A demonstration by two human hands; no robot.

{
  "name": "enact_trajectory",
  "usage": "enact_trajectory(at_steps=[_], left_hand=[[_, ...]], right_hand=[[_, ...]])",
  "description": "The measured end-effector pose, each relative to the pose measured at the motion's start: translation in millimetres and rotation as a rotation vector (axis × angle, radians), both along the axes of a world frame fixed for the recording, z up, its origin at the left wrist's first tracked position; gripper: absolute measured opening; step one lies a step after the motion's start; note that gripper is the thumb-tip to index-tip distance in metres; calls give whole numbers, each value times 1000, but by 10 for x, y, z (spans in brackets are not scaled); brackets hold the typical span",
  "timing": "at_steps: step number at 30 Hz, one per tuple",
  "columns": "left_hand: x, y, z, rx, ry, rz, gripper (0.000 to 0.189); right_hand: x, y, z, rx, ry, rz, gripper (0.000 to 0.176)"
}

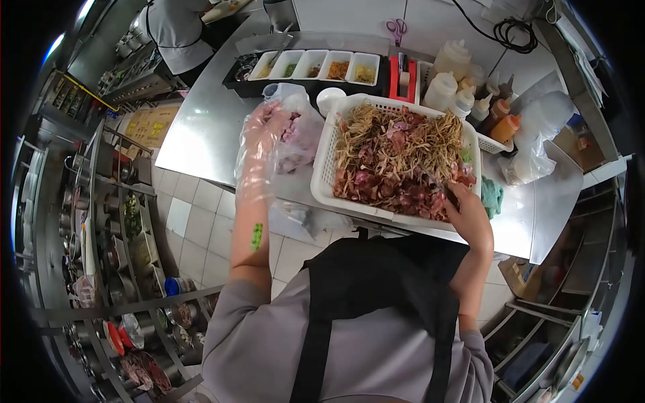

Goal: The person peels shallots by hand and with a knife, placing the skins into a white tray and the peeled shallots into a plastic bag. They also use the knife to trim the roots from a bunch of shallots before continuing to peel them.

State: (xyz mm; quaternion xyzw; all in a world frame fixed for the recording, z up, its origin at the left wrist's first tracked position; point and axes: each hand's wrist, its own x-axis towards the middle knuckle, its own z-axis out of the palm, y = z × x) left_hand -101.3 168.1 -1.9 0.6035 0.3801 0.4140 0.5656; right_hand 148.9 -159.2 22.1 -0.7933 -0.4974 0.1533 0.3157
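Note:
My left hand (270,121) reaches into a clear plastic bag (295,101) on the metal table, and the plastic wraps up over my forearm. Pinkish-purple peeled shallots (290,129) lie in the bag around that hand; its fingers are blurred by the plastic. To the right stands a white perforated basket (325,158), heaped with reddish shallot skins (379,185) and stringy dry roots (443,138). At the basket's near right corner my right hand (469,213) is curled into the skins, thumb at the near side, fingertips hidden among them.
Behind the bag is a black holder with white condiment tubs (314,64). A white cup (329,101) touches the basket's far left. Squeeze bottles (441,91) crowd the back right; a green cloth (492,198) lies right of the basket. Another person (176,33) stands at the far left.

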Motion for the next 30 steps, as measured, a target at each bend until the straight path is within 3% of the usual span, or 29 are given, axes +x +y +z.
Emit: enact_trajectory(at_steps=[1, 2, 4, 5, 7, 10, 14, 18, 22, 26, 28, 30], left_hand=[[-51, 150, -120, 83, 215, -16, 47], [-73, 262, -267, 75, 217, -24, 47], [-21, 290, -356, 337, 632, -66, 48], [1, 289, -403, 338, 631, -81, 48], [93, -62, -33, 580, 881, -16, 44], [184, -352, 191, 695, 723, -26, 35], [437, -583, -22, 937, 586, -102, 28], [760, -1070, -123, 835, 511, -793, 29], [1006, -1483, -162, 901, 573, -882, 31], [1085, -1572, -129, 991, 774, -902, 39], [1085, -1595, -30, 947, 1012, -925, 40], [990, -1579, -115, 942, 921, -861, 39]], right_hand=[[9, 15, -21, 2, -37, 48, 30], [34, 12, -29, -2, -79, 92, 27], [-20, 52, 26, 27, -71, 65, 23], [-36, 64, 36, -15, -86, 43, 22], [-59, 82, 38, -24, -119, 23, 20], [-52, 93, 119, -72, -181, -37, 18], [46, -11, 72, -189, -218, -10, 17], [61, -85, 12, 18, -204, 18, 15], [28, -90, 107, -103, -113, -1, 15], [42, -138, -17, -118, -96, -42, 15], [42, -151, -41, -137, -93, -45, 15], [52, -164, -48, -115, -72, -45, 15]])
